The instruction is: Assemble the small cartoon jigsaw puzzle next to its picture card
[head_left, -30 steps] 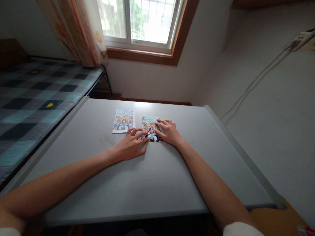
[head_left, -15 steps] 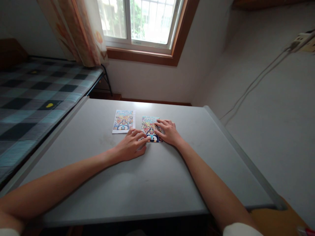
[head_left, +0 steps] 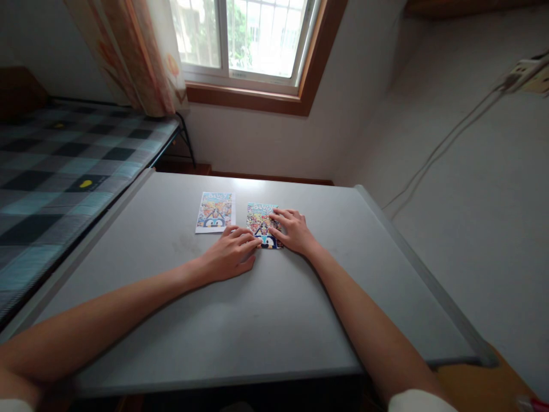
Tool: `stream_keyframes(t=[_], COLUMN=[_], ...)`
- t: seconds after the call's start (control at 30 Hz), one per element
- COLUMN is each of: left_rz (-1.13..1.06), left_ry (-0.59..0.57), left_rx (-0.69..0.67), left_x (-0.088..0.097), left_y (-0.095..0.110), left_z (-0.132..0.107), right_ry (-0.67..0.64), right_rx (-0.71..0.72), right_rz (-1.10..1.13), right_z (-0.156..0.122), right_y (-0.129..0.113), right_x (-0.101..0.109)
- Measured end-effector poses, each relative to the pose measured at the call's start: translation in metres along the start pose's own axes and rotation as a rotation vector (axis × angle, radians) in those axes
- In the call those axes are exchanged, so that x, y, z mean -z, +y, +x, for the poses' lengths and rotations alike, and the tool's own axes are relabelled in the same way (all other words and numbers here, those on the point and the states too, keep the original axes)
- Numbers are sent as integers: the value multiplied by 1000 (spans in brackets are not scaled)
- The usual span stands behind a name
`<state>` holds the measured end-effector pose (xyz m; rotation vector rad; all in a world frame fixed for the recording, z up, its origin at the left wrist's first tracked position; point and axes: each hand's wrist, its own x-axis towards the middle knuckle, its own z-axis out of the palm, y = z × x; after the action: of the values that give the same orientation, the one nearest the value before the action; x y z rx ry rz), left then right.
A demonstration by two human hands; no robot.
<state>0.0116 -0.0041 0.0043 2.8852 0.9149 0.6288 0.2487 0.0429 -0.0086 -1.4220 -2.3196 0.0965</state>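
A small colourful picture card [head_left: 258, 218] lies flat on the table, with a crowded cartoon pattern and a blue-and-white penguin-like face at its bottom edge. From the lower left, my left hand [head_left: 231, 252] rests its fingertips on the bottom-left part of the card. My right hand [head_left: 293, 230] lies along the right edge, fingers spread over that side. Both hands are open and grasp nothing; their fingers cover parts of the card. Left of it lies a paler printed sheet [head_left: 215, 210] with a matching picture and a white border, close to my left hand's knuckles.
The grey-white table [head_left: 257, 332] has raised side rims. A bed with a checked mattress [head_left: 115, 153] stands at the left. Beyond the table are a curtain [head_left: 148, 63] and a window [head_left: 266, 40]. A cable [head_left: 444, 140] hangs from a socket on the right wall.
The fingers of my left hand have shifted very slightly at the card's lower edge. My right hand, the card and the printed sheet stay in place.
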Motion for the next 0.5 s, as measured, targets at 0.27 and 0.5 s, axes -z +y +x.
stream_keyframes(t=[0.27,0.5], left_rz=[9,54], left_ry=[-5,109], left_rx=[-15,77], left_x=[3,-1], left_y=[3,-1], left_z=[-1,-3], right_ry=[2,-13], right_rx=[-4,-10], right_rz=[5,3], right_z=[1,0], right_y=[0,-2], right_x=[0,3])
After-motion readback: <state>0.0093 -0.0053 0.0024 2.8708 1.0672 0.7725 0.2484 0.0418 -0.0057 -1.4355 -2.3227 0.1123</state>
